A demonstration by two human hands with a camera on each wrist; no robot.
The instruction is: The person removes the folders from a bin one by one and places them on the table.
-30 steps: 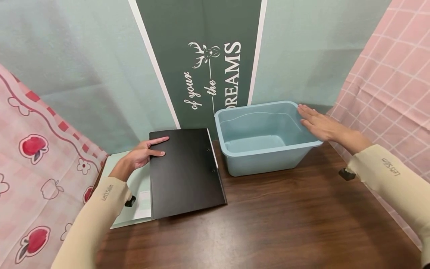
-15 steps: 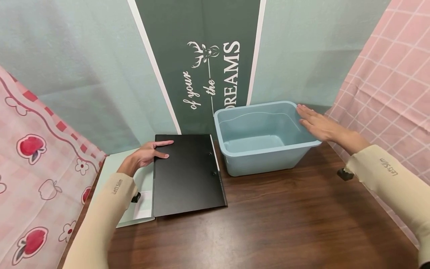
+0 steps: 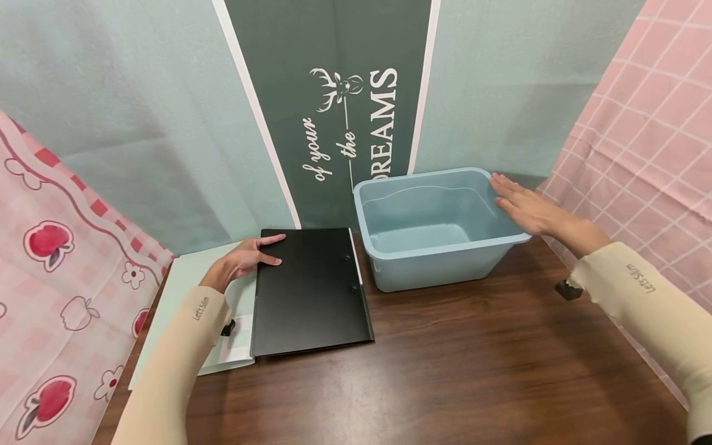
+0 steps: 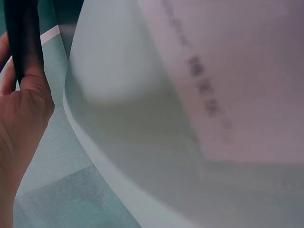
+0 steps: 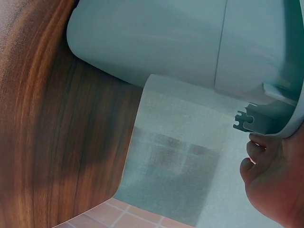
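A black folder (image 3: 311, 296) lies on the table left of the bin, with two small studs near its right edge. My left hand (image 3: 245, 259) pinches its upper left edge, with the thumb and index finger stretched over the top face. In the left wrist view the hand (image 4: 26, 104) has the dark edge between thumb and fingers. Beneath and left of it lies a pale green cover (image 4: 118, 128) bearing a white label. My right hand (image 3: 528, 207) rests with straight fingers on the right rim of a light blue plastic bin (image 3: 434, 269).
The brown wooden table (image 3: 445, 364) extends in front of the folder and bin. A green curtain (image 3: 489, 93) hangs close behind them. Pink patterned cloth (image 3: 55, 278) bounds the left side, and pink checked cloth (image 3: 651, 136) the right. Nothing shows inside the bin.
My left hand and the black folder have come slightly right and toward me; the folder lies flatter, its far edge lower. More of the pale green cover shows at left. The right hand stays on the rim.
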